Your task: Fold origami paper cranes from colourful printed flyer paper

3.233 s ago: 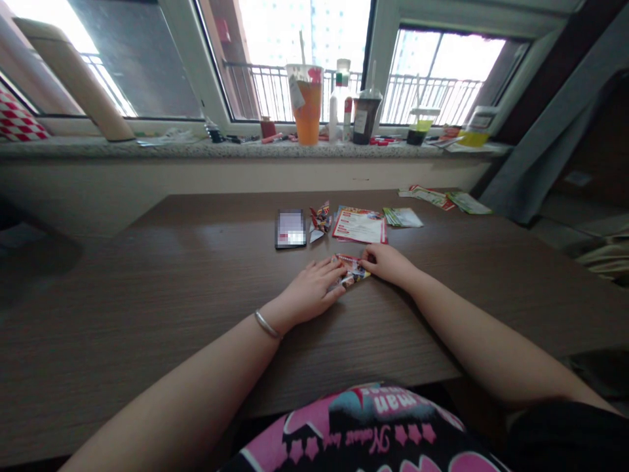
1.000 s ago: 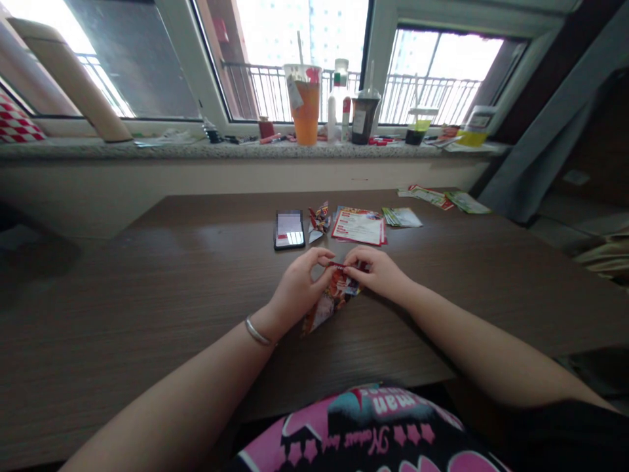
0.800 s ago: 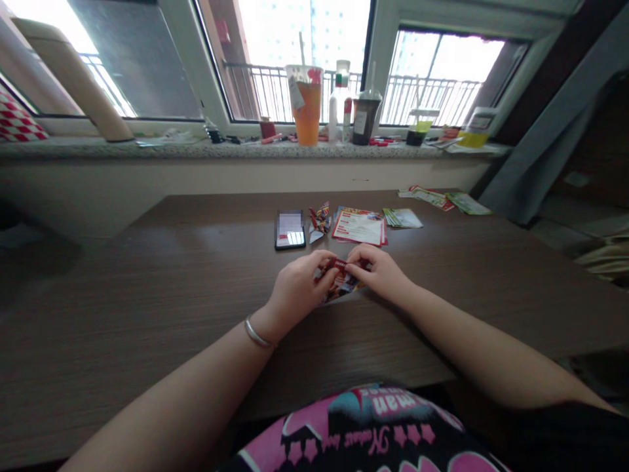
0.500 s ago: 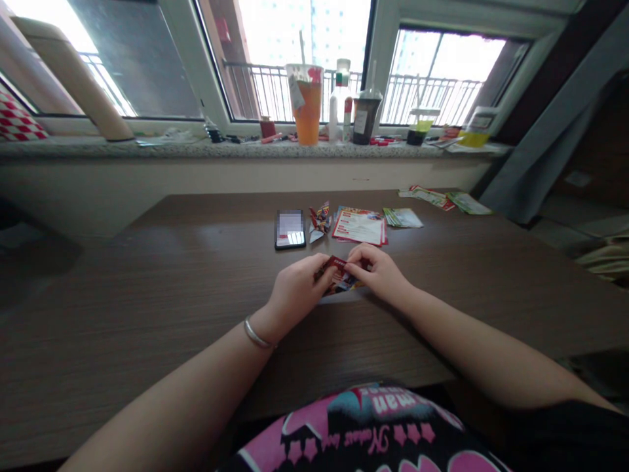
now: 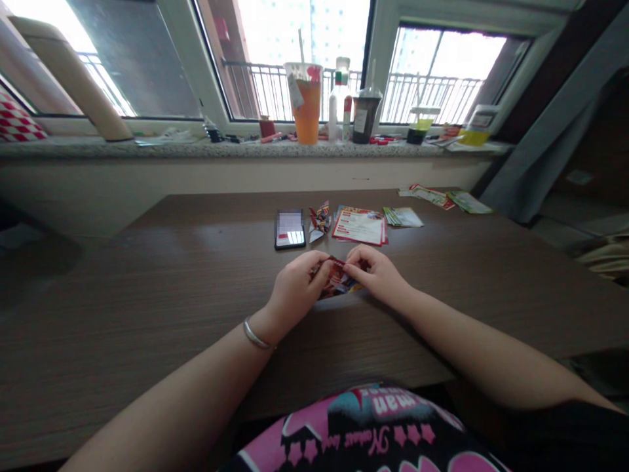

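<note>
Both hands pinch one piece of printed paper (image 5: pixel 337 280), red with multicoloured pictures, just above the table. My left hand (image 5: pixel 301 278), with a silver bangle on its wrist, is closed on the paper's left side, thumb on top. On its upper right edge my right hand (image 5: pixel 374 270) is closed, thumb and fingertips pressed together. The fingers partly hide the paper, so its folds cannot be made out. Beyond the hands lie a folded patterned paper piece (image 5: pixel 320 221) and a stack of red-and-white printed sheets (image 5: pixel 360 226).
A phone (image 5: pixel 289 229) with a lit screen lies left of the folded piece. Green printed cards (image 5: pixel 403 217) and more printed papers (image 5: pixel 432 196) lie to the right on the brown table (image 5: pixel 162 314). Cups, including an orange drink (image 5: pixel 308 111), and bottles stand on the windowsill (image 5: pixel 236 151).
The held paper has tilted slightly, showing more of its pictured face. My left thumb has shifted a little up and left; the right hand has barely moved.
</note>
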Demonstrator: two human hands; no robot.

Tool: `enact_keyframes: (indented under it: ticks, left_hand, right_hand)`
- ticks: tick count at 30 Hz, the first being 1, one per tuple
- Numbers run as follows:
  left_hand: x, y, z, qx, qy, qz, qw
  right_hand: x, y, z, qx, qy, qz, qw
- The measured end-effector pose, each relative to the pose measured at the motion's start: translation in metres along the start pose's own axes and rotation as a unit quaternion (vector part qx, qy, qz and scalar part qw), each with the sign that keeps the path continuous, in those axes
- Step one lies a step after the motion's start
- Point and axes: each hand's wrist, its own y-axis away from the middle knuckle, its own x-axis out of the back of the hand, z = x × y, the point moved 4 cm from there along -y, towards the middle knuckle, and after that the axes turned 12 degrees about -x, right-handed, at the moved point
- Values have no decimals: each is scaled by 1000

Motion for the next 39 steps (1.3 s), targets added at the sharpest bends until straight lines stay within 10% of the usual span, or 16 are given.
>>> enact_keyframes:
  ticks: [39]
  left_hand:
    - [-5,-2,0,28,50,0,998]
  right_hand:
    - [0,1,1,8,5,-15,1000]
